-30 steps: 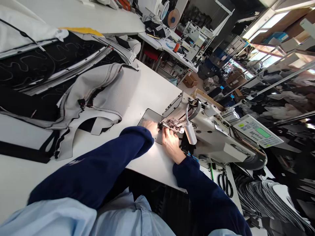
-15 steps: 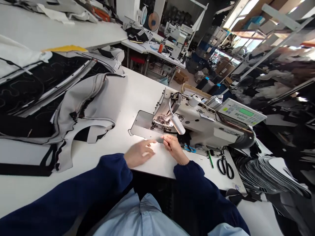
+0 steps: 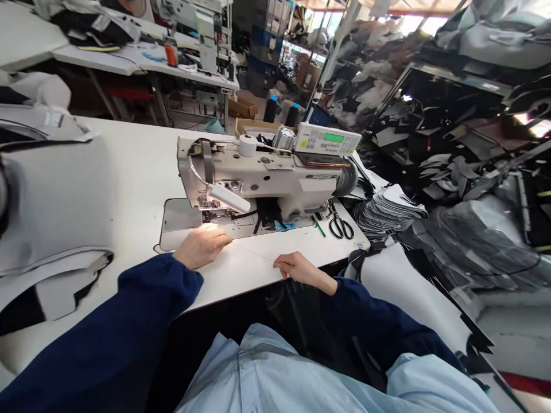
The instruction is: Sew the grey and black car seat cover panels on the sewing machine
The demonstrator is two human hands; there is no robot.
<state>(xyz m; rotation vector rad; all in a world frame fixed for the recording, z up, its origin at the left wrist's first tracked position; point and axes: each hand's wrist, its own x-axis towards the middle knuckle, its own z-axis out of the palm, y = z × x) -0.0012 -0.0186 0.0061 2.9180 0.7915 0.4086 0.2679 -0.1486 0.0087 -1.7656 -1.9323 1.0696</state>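
Two bare hands show in the head view, apart from each other over the white, smooth-topped table, with a thin, pale thread stretched between them. The left hand, in a dark blue sleeve, has its fingers curled and drawn together at the thread's left end, just in front of the grey metal base plate set into the tabletop. The right hand pinches the other end between thumb and forefinger, near the table's front edge. The thread slopes down from the left hand to the right hand; whether it runs on inside the fingers cannot be told.

Behind the hands stands a light grey metal sewing machine, a white tube-shaped lamp on a bendy neck hanging at its needle end. A white round spool sits on top, to the left of a white control panel with a green display. On the table beside the machine's base are blue-handled thread snips, a slim green pen-like tool and black-handled scissors. Farther right is a fanned stack of grey, flat cut pieces. Light grey sewn fabric with black edging lies well to the left of both hands.
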